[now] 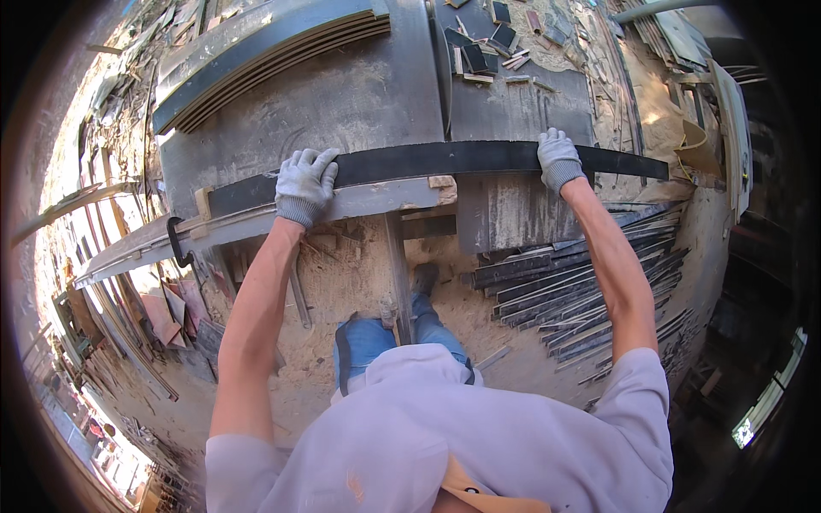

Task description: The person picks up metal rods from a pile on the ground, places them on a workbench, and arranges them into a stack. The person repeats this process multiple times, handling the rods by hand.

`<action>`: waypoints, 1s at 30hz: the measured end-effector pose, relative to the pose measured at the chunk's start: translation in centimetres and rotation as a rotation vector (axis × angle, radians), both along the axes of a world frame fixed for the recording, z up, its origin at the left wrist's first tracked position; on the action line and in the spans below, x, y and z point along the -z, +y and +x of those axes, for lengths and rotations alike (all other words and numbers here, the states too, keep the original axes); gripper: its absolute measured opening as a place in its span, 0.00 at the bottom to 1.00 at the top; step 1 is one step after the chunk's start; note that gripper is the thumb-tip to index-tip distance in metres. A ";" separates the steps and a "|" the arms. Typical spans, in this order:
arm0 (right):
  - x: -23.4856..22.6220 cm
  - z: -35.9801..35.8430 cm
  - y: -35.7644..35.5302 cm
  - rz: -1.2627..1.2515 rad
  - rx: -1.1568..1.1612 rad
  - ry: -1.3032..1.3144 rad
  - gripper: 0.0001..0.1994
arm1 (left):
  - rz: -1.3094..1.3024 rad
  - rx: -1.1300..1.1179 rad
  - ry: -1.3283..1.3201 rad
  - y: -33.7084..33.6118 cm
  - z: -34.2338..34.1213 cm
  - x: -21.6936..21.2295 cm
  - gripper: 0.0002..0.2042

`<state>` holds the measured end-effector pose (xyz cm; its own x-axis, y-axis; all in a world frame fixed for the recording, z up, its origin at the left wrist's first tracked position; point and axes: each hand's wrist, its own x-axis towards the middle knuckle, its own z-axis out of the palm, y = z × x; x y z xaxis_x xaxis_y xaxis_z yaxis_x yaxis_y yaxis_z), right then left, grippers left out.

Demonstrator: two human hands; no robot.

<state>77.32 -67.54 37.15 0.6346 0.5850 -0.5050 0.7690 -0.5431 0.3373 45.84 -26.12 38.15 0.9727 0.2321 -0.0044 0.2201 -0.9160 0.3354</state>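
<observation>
A long, narrow black board strip (pixel 462 157) lies crosswise in front of me on a worn metal table (pixel 368 94). Both my hands wear grey knit gloves. Toward the strip's left end, my left hand (pixel 306 181) is closed over it, thumb pointing right. My right hand (pixel 558 157) grips the strip farther right, its fingers curled over the far edge. Past that hand, the strip's right end juts beyond the table. Along the near side runs a grey metal rail (pixel 376 198), close by my left wrist. The undersides of both grips are hidden.
A stack of long dark boards (pixel 274 64) rests on the table's far left. Small black offcuts (pixel 487 56) are scattered at the far right. Many dark strips (pixel 590 291) lie piled on the dusty floor. A black hooked clamp (pixel 178 242) sits on the rail's left part.
</observation>
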 end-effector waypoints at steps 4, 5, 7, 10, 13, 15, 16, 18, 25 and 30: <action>0.5 0.0 0.3 0.032 -0.018 0.001 0.29 | 0.032 -0.018 -0.032 0.1 -0.3 0.6 0.13; 0.5 0.0 0.4 0.037 -0.016 0.005 0.29 | 0.036 -0.018 -0.030 0.1 -0.3 0.6 0.13; 0.1 0.0 0.5 0.024 -0.002 0.020 0.29 | 0.022 -0.021 -0.031 0.0 -0.3 0.4 0.13; -0.1 0.0 0.8 0.016 0.005 0.033 0.28 | 0.009 -0.024 -0.020 -0.1 0.0 -0.1 0.13; -0.1 0.2 1.0 0.017 0.010 0.038 0.29 | 0.015 -0.026 -0.012 -0.1 0.2 -0.5 0.13; -0.2 0.1 1.2 0.015 0.018 0.041 0.29 | 0.014 -0.032 -0.009 -0.1 0.0 -0.7 0.13; -0.1 0.1 1.1 0.017 0.008 0.034 0.30 | 0.027 -0.030 -0.005 0.0 0.0 -0.6 0.13; 0.2 -0.1 1.1 0.018 -0.012 0.021 0.31 | 0.052 -0.025 0.003 0.1 -0.3 -0.4 0.12; -0.1 -0.2 1.7 0.045 -0.017 -0.026 0.28 | 0.065 -0.034 -0.018 0.1 0.1 -0.8 0.13; 1.8 0.1 -4.0 0.105 -0.077 -0.201 0.24 | 0.085 -0.036 -0.034 -0.5 2.3 0.6 0.14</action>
<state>77.43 -71.51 35.34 0.6675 0.6782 -0.3073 0.7328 -0.5253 0.4325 48.18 -26.63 37.56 0.9631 0.2646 0.0498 0.2427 -0.9334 0.2643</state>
